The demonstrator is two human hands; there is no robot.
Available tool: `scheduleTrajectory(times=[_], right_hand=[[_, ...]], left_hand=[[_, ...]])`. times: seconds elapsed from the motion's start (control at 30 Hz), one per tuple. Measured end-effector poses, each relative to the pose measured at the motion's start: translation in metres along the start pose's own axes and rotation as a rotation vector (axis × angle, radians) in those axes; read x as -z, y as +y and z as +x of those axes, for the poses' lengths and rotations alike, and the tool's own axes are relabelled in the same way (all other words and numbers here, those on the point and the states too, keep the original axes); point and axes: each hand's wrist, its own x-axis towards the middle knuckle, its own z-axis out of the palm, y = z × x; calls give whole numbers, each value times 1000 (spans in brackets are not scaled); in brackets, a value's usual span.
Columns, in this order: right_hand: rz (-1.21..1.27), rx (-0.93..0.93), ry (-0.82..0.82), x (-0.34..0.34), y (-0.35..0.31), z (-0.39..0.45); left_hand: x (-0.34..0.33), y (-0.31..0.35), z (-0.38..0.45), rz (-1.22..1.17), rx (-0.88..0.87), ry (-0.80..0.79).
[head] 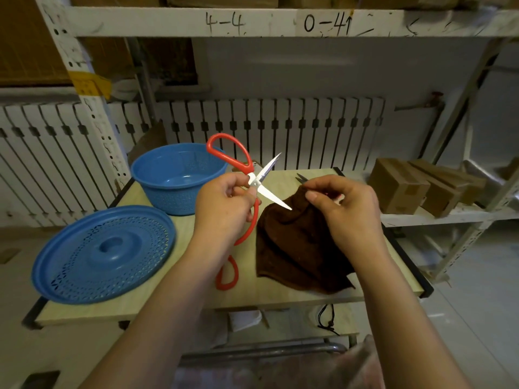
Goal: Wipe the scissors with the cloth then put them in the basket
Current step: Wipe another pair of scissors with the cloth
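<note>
My left hand (224, 200) grips red-handled scissors (252, 178) near the pivot, above the table. Their blades are spread open: one tip points up and right, the other down and right, touching the brown cloth (297, 248). One red handle loop rises over the blue basket (179, 178); the other hangs below my hand. My right hand (345, 203) pinches the cloth's upper edge and lifts it, while the rest lies on the table. The basket stands empty at the back left.
A blue perforated lid (104, 254) lies on the table's (196, 293) front left. Grey tips of another tool (302, 178) show behind my right hand. Cardboard boxes (398, 186) sit on a shelf to the right. A radiator runs behind.
</note>
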Motion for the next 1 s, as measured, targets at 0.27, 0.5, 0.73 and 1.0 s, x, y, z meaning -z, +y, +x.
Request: scheduleTrajectory(times=[0.27,0.5,0.73,1.0], right_hand=[[-79,119,-86,-9,-8,-5],[-49,83,7,-10,-6,-4],[-90,210,160,-15,-8,-12],[-246,250,279,-32,-17,-17]], left_hand=[[-2,3,4,155,-61,-17],[-4,3,4,242,-80,-7],[-10,2,4,335,-103,-23],[-18,2,-2,480,-167,26]])
